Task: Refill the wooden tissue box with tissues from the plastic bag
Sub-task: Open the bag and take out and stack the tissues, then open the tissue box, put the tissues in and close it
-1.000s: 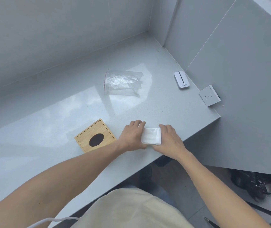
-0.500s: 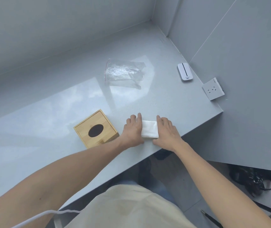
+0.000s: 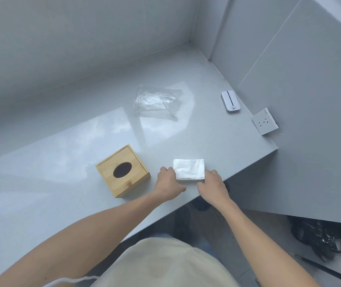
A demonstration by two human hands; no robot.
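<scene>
A folded stack of white tissues (image 3: 189,169) lies on the grey counter (image 3: 62,162) near its front edge. My left hand (image 3: 168,182) grips the stack's near left corner with curled fingers. My right hand (image 3: 212,183) grips the near right corner the same way. The wooden tissue box (image 3: 122,170) stands just left of my left hand, with its lid on and a dark oval opening facing up. Farther back the clear plastic bag (image 3: 157,102) with a red strip along its mouth lies flat and looks empty.
A small white device (image 3: 230,100) lies at the counter's right side by the wall. A wall socket (image 3: 264,121) sits on the right wall just above the counter edge. A black bag (image 3: 320,237) lies on the floor below right.
Both hands have slid back from lying flat over the stack to its near corners, fingers now curled. Most of the stack's top is uncovered.
</scene>
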